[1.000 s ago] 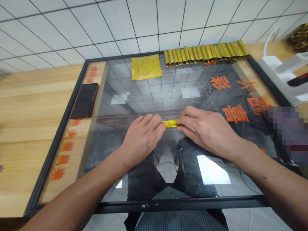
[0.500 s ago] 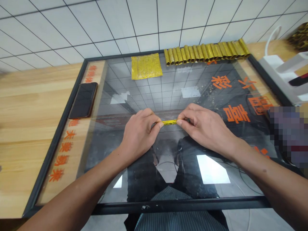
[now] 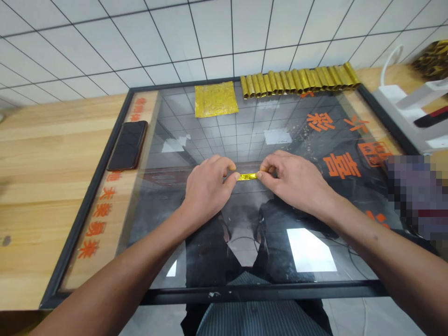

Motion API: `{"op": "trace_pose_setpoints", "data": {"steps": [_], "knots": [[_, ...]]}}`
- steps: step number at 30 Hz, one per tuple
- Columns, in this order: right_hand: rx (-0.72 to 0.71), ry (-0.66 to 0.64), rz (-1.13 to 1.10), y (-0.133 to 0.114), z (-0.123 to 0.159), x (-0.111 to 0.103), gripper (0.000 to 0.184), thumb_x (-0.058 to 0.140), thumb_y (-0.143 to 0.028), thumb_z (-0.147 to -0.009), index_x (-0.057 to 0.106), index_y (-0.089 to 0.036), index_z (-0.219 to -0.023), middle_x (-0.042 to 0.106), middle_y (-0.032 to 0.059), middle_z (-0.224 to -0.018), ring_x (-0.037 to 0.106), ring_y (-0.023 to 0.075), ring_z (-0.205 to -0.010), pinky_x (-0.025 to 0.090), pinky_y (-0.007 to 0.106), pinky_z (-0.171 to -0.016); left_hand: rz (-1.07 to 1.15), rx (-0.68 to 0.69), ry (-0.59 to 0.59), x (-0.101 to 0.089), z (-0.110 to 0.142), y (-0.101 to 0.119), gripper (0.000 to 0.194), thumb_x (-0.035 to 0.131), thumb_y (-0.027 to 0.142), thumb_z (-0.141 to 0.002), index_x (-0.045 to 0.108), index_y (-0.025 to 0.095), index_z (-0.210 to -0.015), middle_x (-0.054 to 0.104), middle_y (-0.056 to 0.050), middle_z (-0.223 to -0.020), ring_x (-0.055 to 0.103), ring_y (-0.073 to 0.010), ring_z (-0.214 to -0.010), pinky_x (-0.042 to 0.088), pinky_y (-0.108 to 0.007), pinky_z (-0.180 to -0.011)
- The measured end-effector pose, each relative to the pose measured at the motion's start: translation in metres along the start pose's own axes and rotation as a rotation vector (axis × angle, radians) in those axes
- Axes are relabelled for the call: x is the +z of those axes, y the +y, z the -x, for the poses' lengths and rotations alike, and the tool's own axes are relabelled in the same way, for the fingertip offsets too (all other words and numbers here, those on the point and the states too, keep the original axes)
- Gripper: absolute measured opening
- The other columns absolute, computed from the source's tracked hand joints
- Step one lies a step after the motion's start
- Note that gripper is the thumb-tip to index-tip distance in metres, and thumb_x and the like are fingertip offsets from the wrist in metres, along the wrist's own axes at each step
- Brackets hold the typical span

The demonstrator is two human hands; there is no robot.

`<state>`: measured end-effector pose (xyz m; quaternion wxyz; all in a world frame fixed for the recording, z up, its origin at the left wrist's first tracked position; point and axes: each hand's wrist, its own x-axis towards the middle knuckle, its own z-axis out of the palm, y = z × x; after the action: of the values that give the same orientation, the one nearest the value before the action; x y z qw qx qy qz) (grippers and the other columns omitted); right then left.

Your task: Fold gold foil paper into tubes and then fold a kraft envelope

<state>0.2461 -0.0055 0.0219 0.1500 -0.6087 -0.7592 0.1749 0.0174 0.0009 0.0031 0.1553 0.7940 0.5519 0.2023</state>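
A narrow folded strip of gold foil paper (image 3: 248,177) lies crosswise between my two hands, just above the glass. My left hand (image 3: 211,182) is closed at its left end. The thumb tip touches the strip, while the index fingertip is lifted slightly away from the thumb. My right hand (image 3: 292,179) pinches the right end between thumb and bent index finger. Beyond them, a flat gold paper sheet (image 3: 216,99) rests near the back edge. To its right stands a row of several rolled gold paper tubes (image 3: 297,81).
The black-framed glass panel (image 3: 168,186) sits on a wooden table (image 3: 45,154). A phone (image 3: 128,144) rests on its left edge. At the right are a white power strip (image 3: 395,105) and a pixelated object (image 3: 416,196). A tiled wall (image 3: 217,32) stands behind.
My left index finger has lifted off the strip, leaving the thumb against it. The strip now shows a flatter, shinier face. My right hand stays at its end. The view has shifted slightly.
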Motion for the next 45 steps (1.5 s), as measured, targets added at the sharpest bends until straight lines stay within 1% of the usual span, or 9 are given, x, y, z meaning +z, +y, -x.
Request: {"op": "trace_pose_setpoints", "data": {"steps": [5,9,14,18,23,29,36,41,45], "knots": [[-0.066,-0.003,0.005,0.003,0.002,-0.001,0.009,0.067,-0.028,-0.1,0.073,-0.024,-0.105,0.073,0.003,-0.101,0.067,0.0205,-0.085,0.04,0.033,-0.07,-0.008,0.039,-0.048,0.0,-0.001,-0.002,0.01,0.064,0.022,-0.1,0.07,0.023,-0.091,0.068,-0.002,-0.095,0.064,-0.0216,-0.088,0.043,-0.036,-0.074],[-0.12,-0.039,0.058,0.004,0.003,-0.003,0.01,0.062,-0.027,-0.104,0.072,-0.022,-0.104,0.069,0.0053,-0.107,0.067,0.0208,-0.085,0.042,0.033,-0.07,-0.002,0.057,-0.058,0.001,-0.001,-0.003,0.01,0.064,0.023,-0.1,0.068,0.022,-0.091,0.067,-0.002,-0.096,0.063,-0.0215,-0.088,0.044,-0.037,-0.077],[-0.23,-0.03,0.067,0.007,0.004,-0.003,0.008,0.059,-0.024,-0.106,0.066,-0.021,-0.106,0.068,0.0072,-0.111,0.067,0.0218,-0.088,0.044,0.033,-0.069,0.01,0.136,-0.069,-0.001,-0.002,-0.005,0.008,0.064,0.024,-0.102,0.072,0.023,-0.103,0.067,-0.004,-0.103,0.063,-0.0231,-0.096,0.048,-0.039,-0.084],[-0.307,-0.024,0.079,0.012,0.006,-0.001,0.008,0.055,-0.022,-0.108,0.063,-0.02,-0.108,0.067,0.0078,-0.11,0.067,0.0222,-0.088,0.045,0.033,-0.071,0.051,0.164,-0.081,-0.002,-0.001,-0.004,0.007,0.065,0.021,-0.101,0.071,0.022,-0.097,0.066,-0.003,-0.1,0.062,-0.0223,-0.094,0.047,-0.038,-0.083],[-0.4,-0.007,0.064,0.017,0.007,0.001,0.011,0.053,-0.022,-0.11,0.063,-0.021,-0.11,0.07,0.0077,-0.109,0.069,0.0227,-0.092,0.05,0.034,-0.077,0.041,0.238,-0.045,0.001,0.002,-0.004,0.013,0.058,0.015,-0.102,0.064,0.021,-0.092,0.066,-0.003,-0.097,0.061,-0.0222,-0.094,0.048,-0.039,-0.085],[-0.446,0.073,0.056,0.016,0.009,0.002,0.021,0.056,-0.025,-0.11,0.068,-0.019,-0.127,0.072,0.0091,-0.117,0.072,0.0242,-0.1,0.054,0.036,-0.084,-0.08,0.355,0.071,0.0,0.008,-0.004,0.016,0.052,0.017,-0.107,0.062,0.02,-0.094,0.066,-0.006,-0.098,0.059,-0.0232,-0.094,0.048,-0.04,-0.085],[-0.482,0.121,0.082,0.012,0.011,0.002,0.024,0.051,-0.027,-0.112,0.074,-0.021,-0.112,0.072,0.0068,-0.105,0.069,0.0211,-0.092,0.05,0.033,-0.077,-0.081,0.384,0.092,0.002,0.009,0.001,0.016,0.051,0.018,-0.109,0.063,0.02,-0.098,0.069,-0.005,-0.098,0.062,-0.0224,-0.093,0.049,-0.039,-0.085],[-0.504,0.152,0.132,0.01,0.014,0.001,0.027,0.049,-0.028,-0.112,0.075,-0.021,-0.108,0.073,0.007,-0.103,0.068,0.0207,-0.088,0.046,0.033,-0.072,-0.096,0.383,0.077,0.005,0.009,0.001,0.014,0.058,0.029,-0.109,0.068,0.021,-0.111,0.073,-0.005,-0.102,0.064,-0.0236,-0.096,0.048,-0.039,-0.082],[-0.529,0.161,0.154,0.006,0.017,0.002,0.03,0.047,-0.027,-0.112,0.075,-0.02,-0.103,0.073,0.0062,-0.1,0.068,0.02,-0.086,0.045,0.033,-0.072,-0.001,0.411,0.068,0.009,0.01,0.002,0.017,0.056,0.025,-0.109,0.07,0.021,-0.1,0.073,-0.003,-0.094,0.064,-0.021,-0.091,0.049,-0.036,-0.083]]}}
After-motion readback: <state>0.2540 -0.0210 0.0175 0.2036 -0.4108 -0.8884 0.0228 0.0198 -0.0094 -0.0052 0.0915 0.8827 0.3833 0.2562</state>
